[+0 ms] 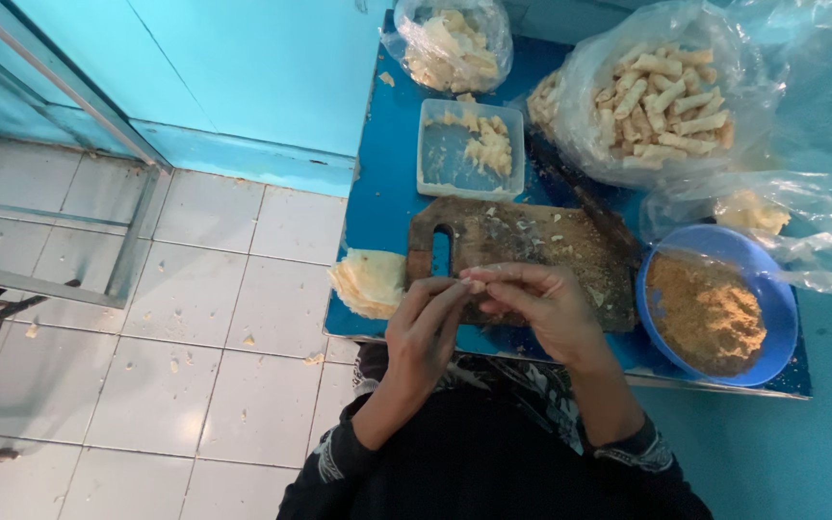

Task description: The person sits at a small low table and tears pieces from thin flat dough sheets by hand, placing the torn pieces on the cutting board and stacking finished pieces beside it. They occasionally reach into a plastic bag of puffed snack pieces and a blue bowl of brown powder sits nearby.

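Head view: at lower centre of the frame the left hand (424, 332) and right hand (543, 306) are meeting over the near edge of the wooden board (532, 252), fingertips pinched shut around a small pale wrapper piece (474, 285). By my judgement a roll is being formed or sealed, so finishing it calls for an even turn of the fingers. A stack of wrappers (370, 281) is lying left of the board, a blue bowl of brown filling (710, 310) at right, a bag of finished rolls (666, 91) at upper right.
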